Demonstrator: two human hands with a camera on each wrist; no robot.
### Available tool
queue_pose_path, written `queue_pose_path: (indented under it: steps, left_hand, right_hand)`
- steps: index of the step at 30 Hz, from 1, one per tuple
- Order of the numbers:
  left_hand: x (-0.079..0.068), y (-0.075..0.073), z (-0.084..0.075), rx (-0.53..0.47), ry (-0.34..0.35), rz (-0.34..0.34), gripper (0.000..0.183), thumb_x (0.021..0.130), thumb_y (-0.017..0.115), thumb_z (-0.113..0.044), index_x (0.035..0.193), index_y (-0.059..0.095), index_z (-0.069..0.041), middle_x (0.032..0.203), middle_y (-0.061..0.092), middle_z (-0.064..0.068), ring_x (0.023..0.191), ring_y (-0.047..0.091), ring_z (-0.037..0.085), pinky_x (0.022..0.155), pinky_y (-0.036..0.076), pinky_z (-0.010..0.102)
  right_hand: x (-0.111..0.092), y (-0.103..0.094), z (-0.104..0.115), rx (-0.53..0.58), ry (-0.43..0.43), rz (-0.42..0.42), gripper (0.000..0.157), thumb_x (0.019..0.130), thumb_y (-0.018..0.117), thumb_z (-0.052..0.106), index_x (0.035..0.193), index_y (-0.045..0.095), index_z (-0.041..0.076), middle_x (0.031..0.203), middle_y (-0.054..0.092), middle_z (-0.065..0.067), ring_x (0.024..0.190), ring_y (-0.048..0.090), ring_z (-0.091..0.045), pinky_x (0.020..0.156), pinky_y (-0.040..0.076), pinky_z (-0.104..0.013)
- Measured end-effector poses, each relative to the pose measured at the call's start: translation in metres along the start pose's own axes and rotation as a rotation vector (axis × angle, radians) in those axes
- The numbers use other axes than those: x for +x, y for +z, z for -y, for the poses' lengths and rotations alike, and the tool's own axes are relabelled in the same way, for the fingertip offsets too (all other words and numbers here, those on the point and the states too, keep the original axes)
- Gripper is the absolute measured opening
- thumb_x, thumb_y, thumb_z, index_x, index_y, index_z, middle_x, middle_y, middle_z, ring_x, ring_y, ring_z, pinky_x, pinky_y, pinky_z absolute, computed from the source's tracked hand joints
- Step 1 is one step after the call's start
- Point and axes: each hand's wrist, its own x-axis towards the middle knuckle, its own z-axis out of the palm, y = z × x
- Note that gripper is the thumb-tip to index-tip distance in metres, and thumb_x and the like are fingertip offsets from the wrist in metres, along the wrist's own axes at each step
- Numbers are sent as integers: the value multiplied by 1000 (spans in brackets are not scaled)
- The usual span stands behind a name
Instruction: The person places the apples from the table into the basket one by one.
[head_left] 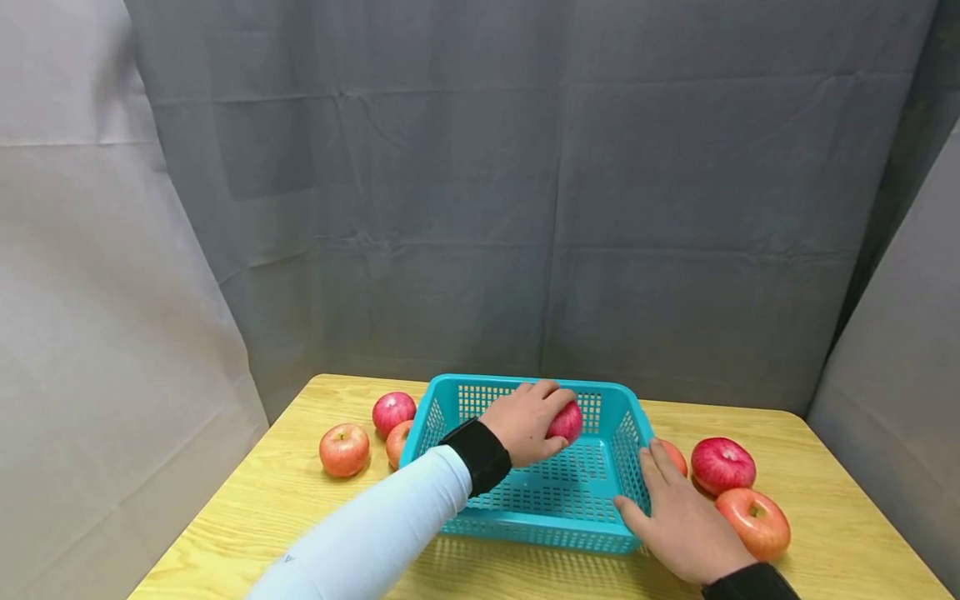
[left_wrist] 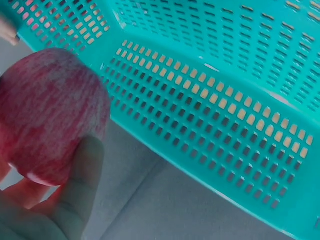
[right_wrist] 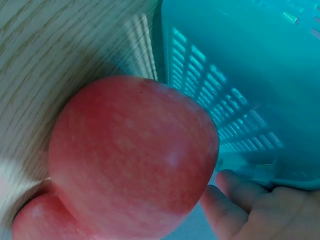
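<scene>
My left hand (head_left: 525, 423) grips a dark red apple (head_left: 567, 422) over the back part of a turquoise plastic basket (head_left: 555, 531). In the left wrist view, the thumb (left_wrist: 86, 175) presses the side of this streaked apple (left_wrist: 52, 115), with the basket's slotted wall behind it. Flat along the basket's right rim lies my right hand (head_left: 686, 525), fingers extended and thumb spread toward the inside. The right wrist view has its fingertips (right_wrist: 232, 187) at the basket's edge, beside a large red apple (right_wrist: 135, 155).
Left of the basket are a dark red apple (head_left: 393, 413), a lighter apple (head_left: 344, 450) and one partly hidden apple (head_left: 397, 446). On the right sit a dark red apple (head_left: 723, 465), an orange-red apple (head_left: 754, 523) and another partly covered apple (head_left: 674, 456). All rest on a wooden table (head_left: 247, 517).
</scene>
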Motion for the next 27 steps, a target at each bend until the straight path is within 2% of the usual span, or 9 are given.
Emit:
queue_pose_path:
  steps: [14,20,27]
  left_hand:
    - [25,27,-16,40,-24,35,63,82,68,-50,136,45,-28,129,49,-5,103,45,13,73,54,25]
    - [37,36,-26,68,-7,65,64,81,68,-52,136,44,-29,127,49,-6,99,45,12,74,53,24]
    - [48,48,-35,33,-16,96,68,77,73,-51,135,44,-32,130,48,-6,106,46,13,79,52,25]
  right_hand:
    - [0,0,-1,-4,2,15,101,86,37,75,144,27,-7,150,20,-28,131,22,-44,89,43,-63]
    - [1,0,-1,1,16,35,101,86,39,74,144,27,-7,149,21,-28,131,22,-44,89,43,-63]
    - [2,1,-1,9,9,42,101,86,38,75,143,27,-8,149,19,-28,131,21,-45,89,44,-63]
